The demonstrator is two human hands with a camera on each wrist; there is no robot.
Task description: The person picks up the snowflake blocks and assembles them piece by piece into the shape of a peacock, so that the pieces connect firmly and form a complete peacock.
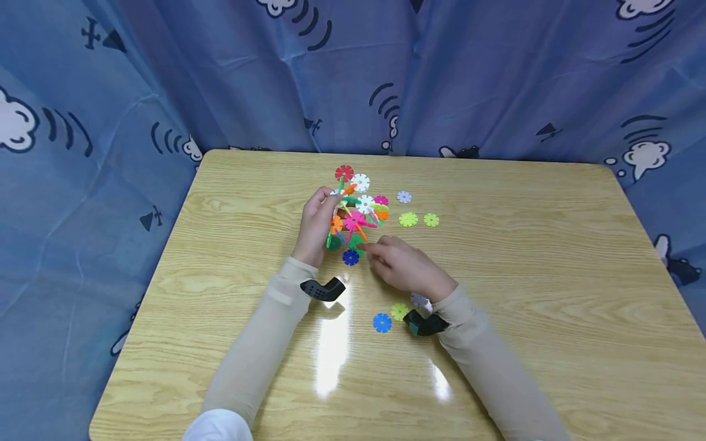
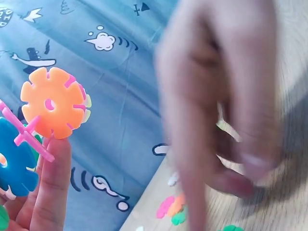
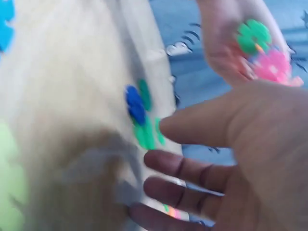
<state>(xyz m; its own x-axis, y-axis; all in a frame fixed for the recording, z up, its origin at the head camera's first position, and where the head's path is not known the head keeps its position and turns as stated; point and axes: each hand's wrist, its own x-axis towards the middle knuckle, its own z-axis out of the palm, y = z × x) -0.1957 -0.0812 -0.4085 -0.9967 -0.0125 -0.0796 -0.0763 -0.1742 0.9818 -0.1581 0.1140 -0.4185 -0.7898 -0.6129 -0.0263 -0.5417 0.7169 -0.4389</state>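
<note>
My left hand [image 1: 315,225] grips a cluster of interlocked, notched plastic discs [image 1: 354,220] above the table's left half. In the left wrist view, an orange disc [image 2: 60,108] and a blue disc [image 2: 17,166] of that cluster stand by the fingers. Below the cluster, a dark blue disc [image 1: 350,257] and green discs [image 1: 356,241] lie on the table. My right hand [image 1: 405,266] reaches to these, index fingertip right at the green ones. In the right wrist view its fingers [image 3: 192,166] are spread apart and look relaxed; the hand is blurred in the left wrist view.
Behind the cluster lie loose red [image 1: 344,173] and white [image 1: 361,182] discs. Yellow-green discs [image 1: 408,219] and a pale lilac disc [image 1: 404,197] are to the right. Nearer me, a blue disc [image 1: 382,323] and a yellow-green disc lie by the right wrist. A blue curtain [image 1: 353,73] hangs behind the table.
</note>
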